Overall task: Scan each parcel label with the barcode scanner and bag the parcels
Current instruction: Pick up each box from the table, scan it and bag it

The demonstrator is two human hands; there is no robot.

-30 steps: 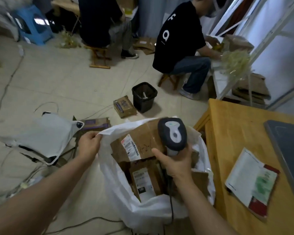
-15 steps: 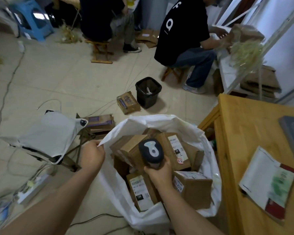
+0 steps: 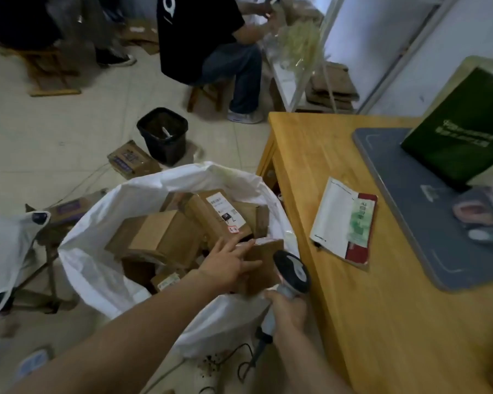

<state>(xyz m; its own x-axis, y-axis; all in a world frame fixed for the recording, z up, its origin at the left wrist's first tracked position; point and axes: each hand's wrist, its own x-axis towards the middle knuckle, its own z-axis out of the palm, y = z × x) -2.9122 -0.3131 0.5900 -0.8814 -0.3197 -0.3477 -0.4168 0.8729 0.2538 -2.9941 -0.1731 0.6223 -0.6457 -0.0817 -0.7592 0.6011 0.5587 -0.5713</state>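
1. Our left hand (image 3: 230, 264): fingers spread flat on a small brown cardboard parcel (image 3: 268, 257) in the white plastic bag (image 3: 97, 265).
2. Our right hand (image 3: 289, 311): grips the grey barcode scanner (image 3: 292, 273), beside the left edge of the wooden tabletop (image 3: 353, 308).

One wide-angle camera, worn on the person's head, looks forward and steeply down. Both forearms enter from the bottom edge; the left hand (image 3: 228, 265) and right hand (image 3: 290, 309) sit close below the lens. A large white plastic sack (image 3: 103, 268) opens beneath the left hand, and a yellow wooden table (image 3: 367, 322) runs right of the right hand.
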